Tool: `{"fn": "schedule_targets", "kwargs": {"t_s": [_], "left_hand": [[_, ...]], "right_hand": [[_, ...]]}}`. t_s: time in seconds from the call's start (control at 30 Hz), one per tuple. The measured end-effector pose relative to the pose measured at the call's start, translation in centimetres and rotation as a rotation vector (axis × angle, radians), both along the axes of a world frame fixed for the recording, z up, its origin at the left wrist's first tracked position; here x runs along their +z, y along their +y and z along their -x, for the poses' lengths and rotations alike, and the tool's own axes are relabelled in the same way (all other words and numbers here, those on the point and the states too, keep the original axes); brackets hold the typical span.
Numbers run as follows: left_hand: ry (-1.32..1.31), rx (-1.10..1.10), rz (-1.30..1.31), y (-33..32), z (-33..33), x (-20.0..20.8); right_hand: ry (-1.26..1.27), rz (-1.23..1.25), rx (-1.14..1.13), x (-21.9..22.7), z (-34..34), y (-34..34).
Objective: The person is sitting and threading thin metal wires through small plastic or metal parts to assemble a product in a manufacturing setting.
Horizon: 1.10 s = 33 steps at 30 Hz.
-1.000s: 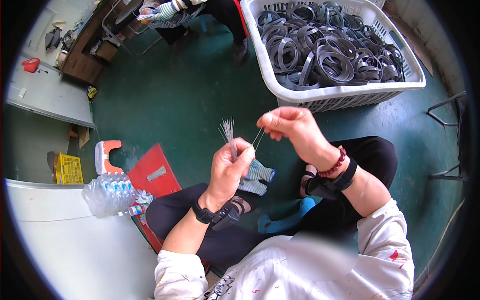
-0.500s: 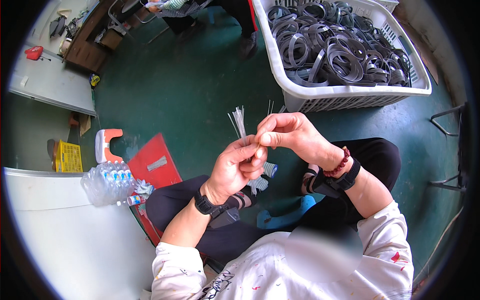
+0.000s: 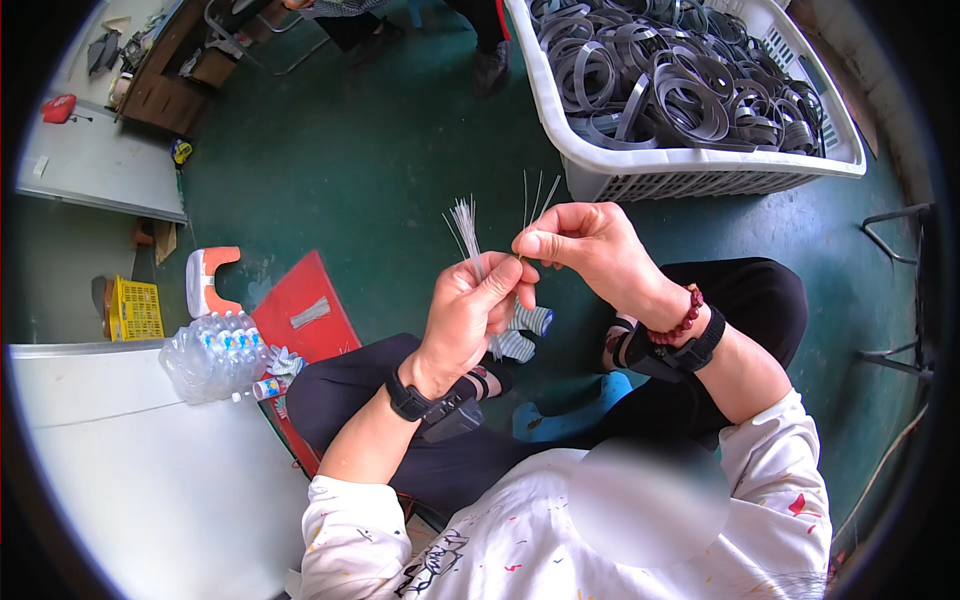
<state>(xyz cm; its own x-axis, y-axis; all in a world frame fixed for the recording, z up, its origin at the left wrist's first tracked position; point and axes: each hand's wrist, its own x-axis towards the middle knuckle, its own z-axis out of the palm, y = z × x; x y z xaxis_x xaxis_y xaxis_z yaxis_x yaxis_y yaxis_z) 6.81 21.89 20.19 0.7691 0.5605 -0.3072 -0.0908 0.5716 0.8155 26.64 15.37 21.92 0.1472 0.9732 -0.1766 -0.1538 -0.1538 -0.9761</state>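
Note:
A bundle of thin, pale wire-like strands [image 3: 465, 222] stands upright in my left hand [image 3: 465, 310], whose fingers are wrapped around it. My right hand [image 3: 595, 245] pinches a few separate thin strands [image 3: 533, 195] between thumb and fingertips, and these fan upward. The fingertips of both hands meet or nearly meet beside the bundle. Whether the strands are wire or plastic cannot be made out. Another small pile of similar strands [image 3: 310, 312] lies on a red board [image 3: 330, 285] to the left.
A white plastic basket [image 3: 700, 160] full of coiled dark strips [image 3: 690, 95] stands at the far right. On the left are wrapped bottles [image 3: 215, 355], an orange-and-white stool [image 3: 208, 280] and a yellow basket [image 3: 137, 310]. Striped gloves [image 3: 515, 345] lie beyond my legs. Another person's legs [image 3: 480, 30] show at the top.
My right hand has shifted slightly up, and its few strands now show longer and more spread. The left hand still grips the bundle. The whole view has tilted a little.

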Motion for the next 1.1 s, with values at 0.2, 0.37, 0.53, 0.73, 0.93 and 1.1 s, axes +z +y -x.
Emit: {"fn": "schedule_targets", "kwargs": {"t_s": [0.2,0.37,0.53,0.73,0.93,1.1], "left_hand": [[0.187,0.140,-0.352,-1.0,-0.5,0.3],[0.212,0.174,-0.336,-0.8,-0.5,0.3],[0.227,0.217,-0.360,-1.1,-0.7,0.2],[0.112,0.034,-0.026,0.1,-0.6,1.8],[0.022,0.007,0.026,0.2,0.1,-0.2],[0.051,0.083,0.069,0.0,-0.3,-0.1]], "right_hand": [[-0.034,0.053,-0.016,0.3,0.2,-0.1],[0.043,0.010,-0.065,-0.1,0.5,0.0],[-0.044,-0.005,-0.073,-0.8,0.6,0.0],[-0.098,-0.046,-0.086,-1.2,0.0,0.2],[-0.054,-0.066,-0.042,-0.9,0.2,0.0],[0.001,-0.099,-0.033,-1.1,0.1,0.0]]}}
